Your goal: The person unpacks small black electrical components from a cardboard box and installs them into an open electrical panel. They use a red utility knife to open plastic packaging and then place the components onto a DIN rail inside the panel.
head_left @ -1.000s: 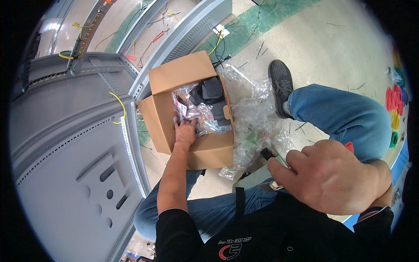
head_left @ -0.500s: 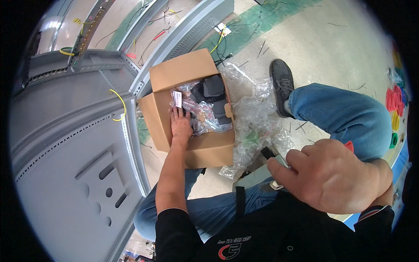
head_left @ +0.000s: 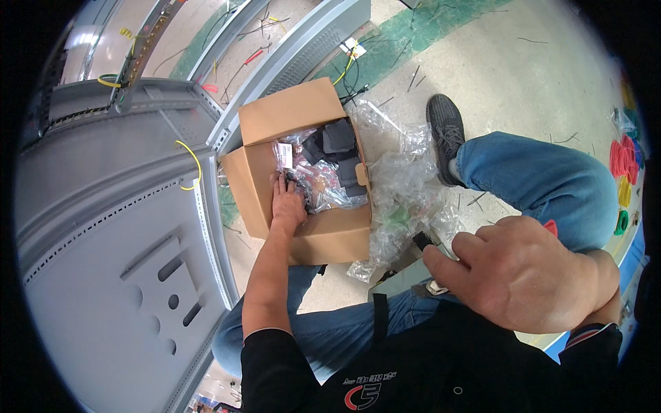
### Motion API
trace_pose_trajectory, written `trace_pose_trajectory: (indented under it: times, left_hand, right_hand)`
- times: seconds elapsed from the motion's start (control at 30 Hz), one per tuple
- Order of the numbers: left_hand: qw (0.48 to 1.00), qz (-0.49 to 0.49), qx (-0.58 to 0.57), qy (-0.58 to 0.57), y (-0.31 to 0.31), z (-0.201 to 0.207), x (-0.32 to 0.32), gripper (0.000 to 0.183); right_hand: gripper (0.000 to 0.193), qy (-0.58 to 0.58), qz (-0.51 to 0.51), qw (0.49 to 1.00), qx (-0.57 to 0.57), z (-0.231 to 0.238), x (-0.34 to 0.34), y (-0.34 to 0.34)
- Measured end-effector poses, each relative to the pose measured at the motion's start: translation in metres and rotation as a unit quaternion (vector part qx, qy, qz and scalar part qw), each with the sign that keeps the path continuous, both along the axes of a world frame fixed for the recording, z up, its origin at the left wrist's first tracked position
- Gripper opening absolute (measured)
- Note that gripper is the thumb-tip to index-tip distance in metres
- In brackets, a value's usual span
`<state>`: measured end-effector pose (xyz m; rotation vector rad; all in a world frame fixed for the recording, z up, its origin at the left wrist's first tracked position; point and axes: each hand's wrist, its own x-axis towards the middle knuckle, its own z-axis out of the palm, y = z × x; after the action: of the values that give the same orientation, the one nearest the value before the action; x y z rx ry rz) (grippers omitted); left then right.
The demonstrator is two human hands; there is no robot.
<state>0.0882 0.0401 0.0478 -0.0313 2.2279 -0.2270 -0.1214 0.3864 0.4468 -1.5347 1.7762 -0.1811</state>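
An open cardboard box (head_left: 330,237) stands on the floor between my legs. Inside it lie clear plastic bags (head_left: 330,186), one with a white label, and several black blocky parts (head_left: 339,136). My left hand (head_left: 288,206) reaches into the box's left side, its fingers bent into a clear bag around something dark; the fingertips are partly hidden. Close to the camera, my right hand (head_left: 520,279) is closed in a fist. A bit of red shows behind its knuckles, but what it holds is hidden. Below its thumb is a pale grey-green case (head_left: 399,283), partly covered.
A large grey metal cabinet frame (head_left: 131,227) with cut-outs fills the left side. Crumpled clear plastic wrap (head_left: 406,186) lies right of the box, near my shoe (head_left: 446,131). Wire scraps litter the floor. Red wire coils (head_left: 623,158) sit at the far right.
My left hand's fingers have bent deeper into the bag, and the labelled plastic has shifted slightly right. My right hand has hardly moved.
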Motion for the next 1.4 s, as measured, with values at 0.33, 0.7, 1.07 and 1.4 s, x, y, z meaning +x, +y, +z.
trace_pose_trajectory:
  times: [0.33, 0.7, 1.07, 1.4]
  left_hand:
    - [0.989, 0.005, -0.099, 0.112, -0.010, -0.007, -0.031, 0.073]
    - [0.961, 0.142, 0.143, 0.189, -0.005, -0.024, 0.016, 0.034]
    - [0.917, 0.311, 0.057, 0.245, -0.017, -0.060, -0.021, 0.051]
    - [0.910, 0.349, 0.094, 0.203, -0.011, -0.044, -0.021, 0.042]
  right_hand:
    - [0.042, 0.005, 0.005, 1.000, 0.008, -0.003, 0.002, 0.001]
    - [0.040, 0.014, 0.009, 1.000, -0.001, 0.000, 0.003, -0.002]
    - [0.041, -0.004, 0.010, 1.000, 0.009, -0.003, 0.002, -0.006]
    - [0.042, -0.011, 0.011, 1.000, -0.003, -0.001, 0.007, -0.007]
